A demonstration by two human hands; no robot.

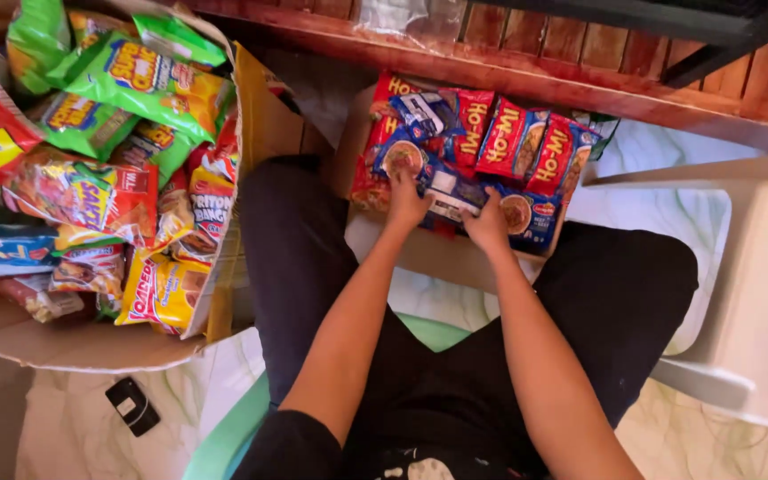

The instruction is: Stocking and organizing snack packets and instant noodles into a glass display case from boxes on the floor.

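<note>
A cardboard box (420, 253) between my knees holds several red and blue noodle packets (513, 138) standing in rows. My left hand (408, 200) and my right hand (489, 222) both grip a blue noodle packet (448, 191) at the front of the box, one hand at each end. The packet lies across the others, with a bowl picture showing by my left fingers. My forearms reach forward from my lap, over black trousers.
A large open cardboard box (91, 347) at left is piled with green, red and yellow snack bags (135, 80). A small black device (132, 405) lies on the patterned floor. A white plastic stool (757, 293) stands at right; a wooden ledge (508, 67) runs behind.
</note>
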